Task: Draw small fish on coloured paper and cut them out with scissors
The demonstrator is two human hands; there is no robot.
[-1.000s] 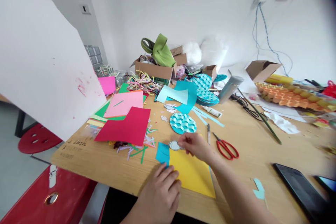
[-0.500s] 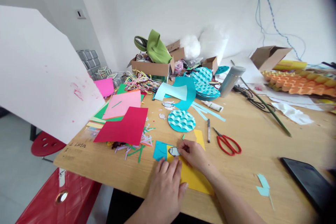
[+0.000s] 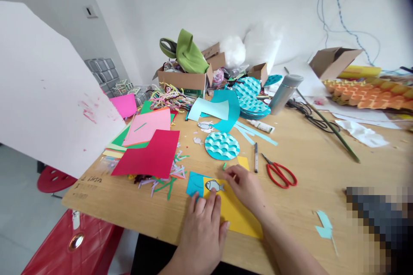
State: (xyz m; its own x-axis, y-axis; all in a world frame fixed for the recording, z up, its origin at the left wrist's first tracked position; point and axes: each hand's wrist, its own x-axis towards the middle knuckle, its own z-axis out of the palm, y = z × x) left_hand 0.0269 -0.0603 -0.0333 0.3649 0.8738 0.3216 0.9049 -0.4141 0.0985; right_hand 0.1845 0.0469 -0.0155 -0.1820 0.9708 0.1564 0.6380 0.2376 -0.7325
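My left hand (image 3: 203,227) lies flat with fingers stretched over the yellow paper (image 3: 240,217), one fingertip at the lower edge of the paper fish cutout (image 3: 213,185). The fish is pale with a dark outline, its head over the seam beside the blue paper (image 3: 194,184). Just right of the tail, my right hand (image 3: 241,184) hovers low with thumb and fingers curled together. Whatever those fingers hold, if anything, is hidden. A small green paper scrap (image 3: 224,166) lies by its fingertips.
Red-handled scissors (image 3: 281,174) and a pen (image 3: 256,157) lie to the right. A teal wavy disc (image 3: 222,146) is ahead, with a glue tube (image 3: 260,126) behind. Red paper (image 3: 148,154) covers scraps at left. A grey bottle (image 3: 285,93) stands farther back.
My right hand has shifted slightly right, off the fish cutout, so the tail now shows. My left hand stays on the paper. The view has tilted a little.
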